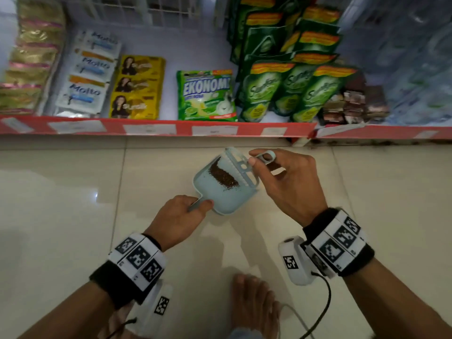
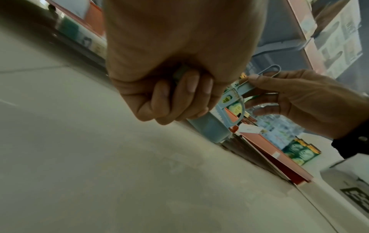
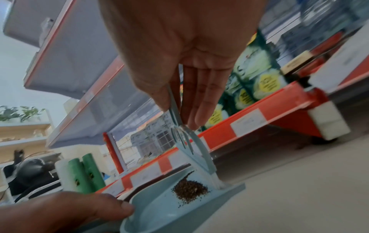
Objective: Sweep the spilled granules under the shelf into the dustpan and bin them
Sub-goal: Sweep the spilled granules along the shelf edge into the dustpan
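A small pale-blue dustpan sits on the tiled floor in front of the shelf, with a heap of dark brown granules inside near its lip. My left hand grips the dustpan's handle, fingers curled round it. My right hand pinches the handle of a small pale-blue brush between thumb and fingers. The brush head stands at the pan's lip beside the granules. In the right wrist view the brush points down into the dustpan.
The red-edged bottom shelf runs across just beyond the pan, stocked with green pouches, a green Ekonomi pack and sachets. My bare foot stands on the floor behind the pan. Cream floor tiles spread left and right.
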The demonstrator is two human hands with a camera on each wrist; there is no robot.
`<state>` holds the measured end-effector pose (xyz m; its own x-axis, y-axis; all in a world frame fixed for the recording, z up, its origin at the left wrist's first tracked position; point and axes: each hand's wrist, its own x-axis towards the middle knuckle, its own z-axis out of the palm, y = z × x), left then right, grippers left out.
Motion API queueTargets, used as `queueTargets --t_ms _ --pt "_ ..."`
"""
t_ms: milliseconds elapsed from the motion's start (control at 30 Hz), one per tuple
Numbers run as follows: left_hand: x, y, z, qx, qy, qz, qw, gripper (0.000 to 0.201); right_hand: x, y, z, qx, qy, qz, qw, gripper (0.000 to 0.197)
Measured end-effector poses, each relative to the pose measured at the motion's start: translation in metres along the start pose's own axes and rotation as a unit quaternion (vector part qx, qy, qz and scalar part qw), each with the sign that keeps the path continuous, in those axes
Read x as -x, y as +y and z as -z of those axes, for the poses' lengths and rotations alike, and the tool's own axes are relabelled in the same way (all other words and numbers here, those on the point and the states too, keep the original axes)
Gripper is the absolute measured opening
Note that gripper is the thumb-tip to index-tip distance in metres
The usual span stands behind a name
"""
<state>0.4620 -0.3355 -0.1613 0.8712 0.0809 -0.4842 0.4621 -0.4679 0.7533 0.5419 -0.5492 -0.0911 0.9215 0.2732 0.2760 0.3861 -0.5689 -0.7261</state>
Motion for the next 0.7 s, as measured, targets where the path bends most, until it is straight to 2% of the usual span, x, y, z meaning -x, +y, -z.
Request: queueTargets --t_ms 133,300,533,700 --pt "-0.025 0.039 -0.020 -0.007 -0.034 -0.035 0.999 0.057 -0.003 0.020 0.041 -0.010 0.040 -0.021 0.999 0.014" --pt "-0.042 0.084 -0.045 -0.009 -0.086 -0.058 0.995 0.048 -0.003 0.041 0.085 -0.019 0.067 -0.050 0.996 0.010" --pt "-0.075 0.119 -0.080 -0.020 -0.139 -0.076 0.987 0.045 -0.009 0.067 0.122 0.003 0.088 -0.077 0.993 0.011" --pt "-0.095 0.144 -0.104 -0.050 -0.176 -0.105 0.977 0.044 -0.009 0.086 0.145 0.036 0.101 -0.124 0.986 0.009"
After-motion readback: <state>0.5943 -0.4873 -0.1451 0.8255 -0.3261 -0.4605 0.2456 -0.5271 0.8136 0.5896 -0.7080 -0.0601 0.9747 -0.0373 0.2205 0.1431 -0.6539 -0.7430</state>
